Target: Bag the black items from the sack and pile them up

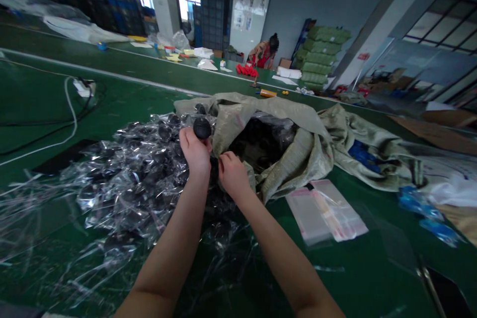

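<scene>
My left hand (196,149) is wrapped round a black object with a rounded, ball-like end (201,128) that sticks up above the fingers; its lower part is hidden. Close by on the right, my right hand (233,174) is closed at the near edge of a woven sack (298,159). What its fingers pinch, if anything, is hidden. The sack lies with its mouth open towards me, and dark items in clear plastic show inside. Left of my hands spreads a heap of black round-ended pieces in clear plastic wrapping (137,174).
Flat clear bags (324,211) lie right of the sack on the green table (372,268). A phone-like dark slab (445,290) is at the near right. A power strip (85,88) with cables sits on the left. Across the table, a person (263,53) bends near red items (246,70).
</scene>
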A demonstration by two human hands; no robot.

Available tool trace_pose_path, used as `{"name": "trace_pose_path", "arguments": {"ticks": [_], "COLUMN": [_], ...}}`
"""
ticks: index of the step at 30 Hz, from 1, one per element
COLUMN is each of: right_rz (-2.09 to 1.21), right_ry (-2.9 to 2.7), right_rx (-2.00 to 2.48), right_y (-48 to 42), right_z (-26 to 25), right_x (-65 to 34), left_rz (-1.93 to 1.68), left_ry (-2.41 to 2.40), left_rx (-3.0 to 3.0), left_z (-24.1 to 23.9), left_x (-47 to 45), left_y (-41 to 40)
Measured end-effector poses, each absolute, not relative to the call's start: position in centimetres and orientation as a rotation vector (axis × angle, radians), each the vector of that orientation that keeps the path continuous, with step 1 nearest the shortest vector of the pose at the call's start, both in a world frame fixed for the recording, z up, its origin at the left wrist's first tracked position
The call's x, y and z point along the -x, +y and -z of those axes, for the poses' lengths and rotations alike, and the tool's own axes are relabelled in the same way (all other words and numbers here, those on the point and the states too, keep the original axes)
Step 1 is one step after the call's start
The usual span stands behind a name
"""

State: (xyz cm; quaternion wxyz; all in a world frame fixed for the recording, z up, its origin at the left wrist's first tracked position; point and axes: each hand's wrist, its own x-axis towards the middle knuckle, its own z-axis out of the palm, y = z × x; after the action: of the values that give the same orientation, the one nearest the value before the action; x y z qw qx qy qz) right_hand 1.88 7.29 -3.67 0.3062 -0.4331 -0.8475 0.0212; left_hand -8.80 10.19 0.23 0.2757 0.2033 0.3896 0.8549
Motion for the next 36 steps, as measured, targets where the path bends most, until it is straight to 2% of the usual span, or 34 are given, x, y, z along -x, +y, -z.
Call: {"name": "trace_pose_path", "arguments": {"ticks": [8,17,22,29,36], "right_rz": [-0.198,-0.204,-0.106,0.005,-0.127], "right_ry": [-2.173,-1.583,-1.671,-1.786,-1.775], "right_rx": [1.123,0.991,1.060,1.125,1.126], "right_y": [8.8,4.5,4.1,5.0,6.2], "right_z": [4.9,1.3,0.9,1.2,1.9], "right_x": [-4.5,-10.4,-12.7,-14.2,-14.6], "left_rz": [-2.197,-1.927,-1.656,-1.531,-1.420], "left_ry": [1.057,1.244,1.480,1.633,1.700], "left_rx": [-0.700,-1.138,-1.514,-1.637,-1.816], "left_z": [0.4,-0.1,0.1,0.6,1.1], "left_x": [7.3,2.5,-0.5,-1.2,-1.1], "left_y": [10.5,8.0,6.7,6.7,6.9]}}
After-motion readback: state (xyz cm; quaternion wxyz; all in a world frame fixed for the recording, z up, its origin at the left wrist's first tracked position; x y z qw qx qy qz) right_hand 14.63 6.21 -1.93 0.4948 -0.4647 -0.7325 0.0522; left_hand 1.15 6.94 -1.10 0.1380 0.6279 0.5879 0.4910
